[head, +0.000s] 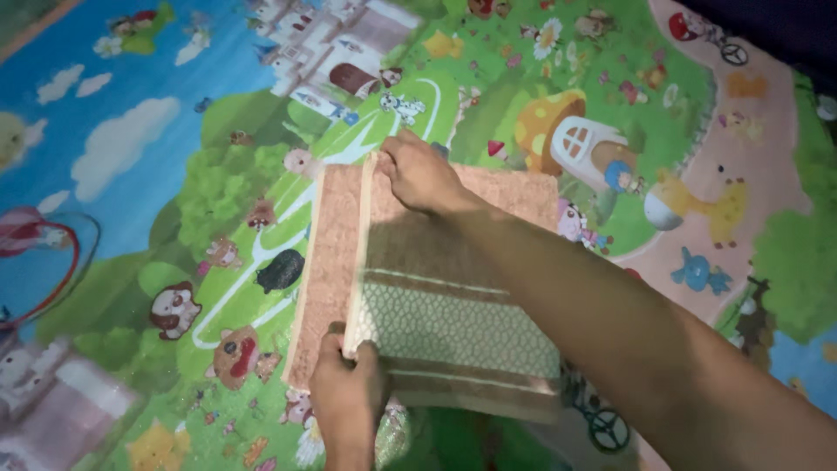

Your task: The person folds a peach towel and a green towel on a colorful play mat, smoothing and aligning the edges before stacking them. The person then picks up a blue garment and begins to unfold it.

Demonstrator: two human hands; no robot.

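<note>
The play mat [131,174] on the floor, printed with cartoon animals, clouds and a castle, carries a pinkish-brown towel [453,323] lying flat near the middle of the view, part-folded, with a raised fold edge running from the near side to the far side; the left hand [347,384] has its grip closed on the near end of that edge, thumb and fingers pinching the cloth; the right hand [420,174], its arm reaching across the towel from the lower right, has its grip closed on the far end of the same edge; to fold well, I judge both pinches should stay level, keep the edge taut between them, and lay it parallel to the towel's left border, so the striped band sits square
</note>
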